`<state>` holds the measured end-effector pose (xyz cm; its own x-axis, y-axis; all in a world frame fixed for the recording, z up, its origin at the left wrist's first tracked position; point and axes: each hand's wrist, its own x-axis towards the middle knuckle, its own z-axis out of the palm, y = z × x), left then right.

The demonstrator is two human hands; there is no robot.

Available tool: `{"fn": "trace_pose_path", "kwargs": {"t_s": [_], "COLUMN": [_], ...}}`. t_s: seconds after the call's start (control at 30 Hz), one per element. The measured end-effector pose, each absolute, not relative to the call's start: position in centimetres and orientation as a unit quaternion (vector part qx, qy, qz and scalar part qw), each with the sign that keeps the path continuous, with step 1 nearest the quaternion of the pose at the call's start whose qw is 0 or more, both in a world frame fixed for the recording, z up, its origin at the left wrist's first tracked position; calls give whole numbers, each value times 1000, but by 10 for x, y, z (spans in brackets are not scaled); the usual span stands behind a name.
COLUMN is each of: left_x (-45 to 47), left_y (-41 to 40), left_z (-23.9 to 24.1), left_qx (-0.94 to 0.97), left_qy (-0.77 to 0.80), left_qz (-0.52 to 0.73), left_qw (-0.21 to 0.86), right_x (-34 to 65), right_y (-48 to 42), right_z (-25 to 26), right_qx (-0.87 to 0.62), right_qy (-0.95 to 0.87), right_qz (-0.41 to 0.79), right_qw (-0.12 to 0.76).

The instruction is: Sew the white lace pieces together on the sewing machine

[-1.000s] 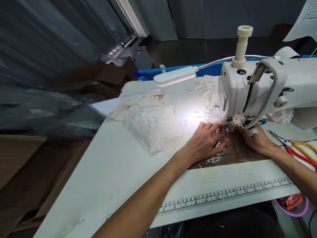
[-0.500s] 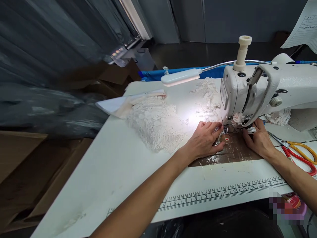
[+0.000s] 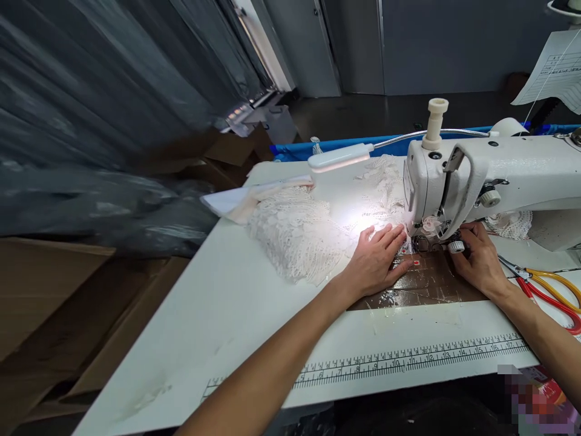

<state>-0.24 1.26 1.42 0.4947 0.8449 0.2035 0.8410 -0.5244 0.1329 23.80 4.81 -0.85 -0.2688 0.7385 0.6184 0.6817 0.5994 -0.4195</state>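
White lace (image 3: 297,233) at a sewing machine (image 3: 521,163); clock positions are read from the presser foot (image 3: 420,244), with 12 o'clock toward the far table edge. The main heap lies at 9 o'clock, spread loosely on the table (image 3: 218,339), probably so that it can slide without dragging. Its near part stretches toward the foot, where glare and fingers hide its edge. A second bunch (image 3: 384,181) lies at 11 o'clock, and more lace (image 3: 511,225) shows under the machine arm at 3 o'clock.

The left hand (image 3: 379,254), just beside the foot at 9 o'clock, is laid flat, fingers extended and thumb set apart, apparently to keep the lace level. The right hand (image 3: 479,260), between 3 and 4 o'clock, is curled, its fingertips behind the machine parts; whether it grips anything cannot be told.

The brown plate (image 3: 417,284) at 6 o'clock probably gives a smooth surface; its shiny covering is wrinkled. Beyond it, a printed ruler (image 3: 408,363) follows the near edge, presumably for ready measuring. The lamp (image 3: 340,158), at 10 o'clock, throws its light across the lace. Scissors (image 3: 551,290) lie between 3 and 4 o'clock, near the right wrist, seemingly for easy reach.
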Motion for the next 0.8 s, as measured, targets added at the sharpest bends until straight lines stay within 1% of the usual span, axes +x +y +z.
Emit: {"fn": "trace_pose_path", "kwargs": {"t_s": [0.13, 0.63, 0.8], "left_x": [2, 1, 1], "left_y": [11, 11, 11], "left_z": [15, 13, 11], "left_qx": [856, 859, 859], "left_qy": [503, 496, 495], "left_qz": [115, 129, 128], "left_qw": [-11, -16, -17], "right_x": [236, 246, 245], "right_y": [46, 58, 57], "right_z": [-6, -9, -7], "right_qx": [-442, -455, -431], "right_qy": [-792, -781, -787], "right_qz": [32, 24, 31], "right_qw": [419, 428, 440]}}
